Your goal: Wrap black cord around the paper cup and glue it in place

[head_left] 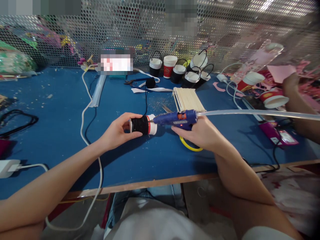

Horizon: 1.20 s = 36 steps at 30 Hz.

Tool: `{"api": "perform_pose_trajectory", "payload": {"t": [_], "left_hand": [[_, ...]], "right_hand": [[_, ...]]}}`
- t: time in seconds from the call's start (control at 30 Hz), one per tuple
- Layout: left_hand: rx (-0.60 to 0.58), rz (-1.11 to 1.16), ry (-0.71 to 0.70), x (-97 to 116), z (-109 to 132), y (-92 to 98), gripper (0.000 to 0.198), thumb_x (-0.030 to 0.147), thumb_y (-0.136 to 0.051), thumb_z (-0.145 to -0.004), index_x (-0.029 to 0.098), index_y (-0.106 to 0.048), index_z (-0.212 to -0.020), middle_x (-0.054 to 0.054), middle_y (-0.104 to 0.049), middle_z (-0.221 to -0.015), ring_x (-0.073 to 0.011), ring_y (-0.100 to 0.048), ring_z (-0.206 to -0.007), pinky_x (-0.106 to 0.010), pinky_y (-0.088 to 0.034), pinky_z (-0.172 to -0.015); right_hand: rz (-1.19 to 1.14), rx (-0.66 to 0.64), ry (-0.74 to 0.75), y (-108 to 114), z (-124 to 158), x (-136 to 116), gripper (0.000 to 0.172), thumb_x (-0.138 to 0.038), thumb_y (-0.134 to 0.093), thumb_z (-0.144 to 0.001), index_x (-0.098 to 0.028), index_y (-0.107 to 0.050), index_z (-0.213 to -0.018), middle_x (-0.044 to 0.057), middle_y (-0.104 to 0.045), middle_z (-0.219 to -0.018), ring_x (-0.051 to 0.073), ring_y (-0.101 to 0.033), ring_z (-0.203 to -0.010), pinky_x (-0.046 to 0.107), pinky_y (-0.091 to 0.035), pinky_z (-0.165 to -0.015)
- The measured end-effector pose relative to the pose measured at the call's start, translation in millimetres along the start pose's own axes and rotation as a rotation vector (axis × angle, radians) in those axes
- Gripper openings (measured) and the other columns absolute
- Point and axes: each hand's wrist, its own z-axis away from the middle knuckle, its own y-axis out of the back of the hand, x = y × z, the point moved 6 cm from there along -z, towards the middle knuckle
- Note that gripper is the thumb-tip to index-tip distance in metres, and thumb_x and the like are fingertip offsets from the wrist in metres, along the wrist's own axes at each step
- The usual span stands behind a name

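Note:
My left hand (121, 130) grips a paper cup (152, 127) lying sideways, its lower part wound with black cord (140, 125) and a red band showing beside the white rim. From the cup a strand of cord runs up to a small black ball of cord (150, 82). In my right hand (200, 133) is a blue hot glue gun (172, 118), its nozzle at the cup's red band. A long clear glue stick (250, 114) sticks out of its back. Yellow-handled scissors (191, 145) lie under the gun, partly hidden.
Behind stand several black-wrapped cups with handles (178, 74) and a red paper cup (170, 66). A bundle of pale wooden sticks (190, 99), pliers (136, 81) and a white cable (83, 125) lie on the blue table (122, 166). Another person's hand (290, 85) is at the right.

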Motion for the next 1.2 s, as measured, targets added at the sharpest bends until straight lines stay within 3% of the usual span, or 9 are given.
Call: {"api": "perform_pose_trajectory", "payload": {"t": [0.13,0.7,0.93,1.1,1.2], "left_hand": [[0.003,-0.118,-0.128,4,2,0.2,0.047,0.025,-0.07,-0.072,0.023,-0.052,-0.115,-0.009,-0.051,-0.12,-0.021,-0.053,-0.11,-0.038,-0.047,-0.092],[-0.061,-0.373,-0.23,19,5,-2.6,0.041,0.026,-0.065,-0.076,0.02,-0.053,-0.115,-0.012,-0.049,-0.125,-0.0246,-0.05,-0.115,-0.042,-0.044,-0.095],[-0.079,-0.482,-0.23,26,7,-6.0,0.041,0.023,-0.063,-0.078,0.022,-0.051,-0.117,-0.01,-0.047,-0.126,-0.0228,-0.048,-0.115,-0.046,-0.04,-0.099],[-0.067,-0.468,-0.215,21,5,-4.6,0.043,0.024,-0.064,-0.077,0.022,-0.051,-0.118,-0.01,-0.048,-0.122,-0.0231,-0.049,-0.114,-0.043,-0.043,-0.096],[-0.053,-0.371,-0.187,14,4,-2.8,0.045,0.026,-0.065,-0.076,0.024,-0.051,-0.118,-0.009,-0.048,-0.121,-0.0232,-0.051,-0.111,-0.041,-0.048,-0.09]], "right_hand": [[-0.034,-0.004,-0.023,1,0,-1,0.019,-0.034,-0.059,-0.072,-0.017,-0.055,-0.064,-0.002,-0.052,-0.054,0.011,-0.045,-0.05,0.025,-0.038,-0.048],[0.002,0.059,0.101,-1,-9,-4,0.024,-0.033,-0.058,-0.074,-0.02,-0.044,-0.059,-0.001,-0.052,-0.055,0.014,-0.051,-0.058,0.027,-0.039,-0.055],[-0.007,0.047,0.084,-7,-13,-1,0.037,-0.033,-0.06,-0.072,-0.022,-0.032,-0.05,-0.006,-0.036,-0.04,0.008,-0.035,-0.04,0.026,-0.032,-0.043],[-0.238,-0.025,-0.139,-4,-14,13,0.02,-0.035,-0.061,-0.071,-0.018,-0.051,-0.066,-0.004,-0.05,-0.045,0.01,-0.045,-0.038,0.024,-0.037,-0.04],[-0.26,0.122,-0.132,14,-22,24,0.021,-0.033,-0.066,-0.066,-0.017,-0.057,-0.077,0.0,-0.059,-0.058,0.013,-0.053,-0.049,0.026,-0.043,-0.048]]}}
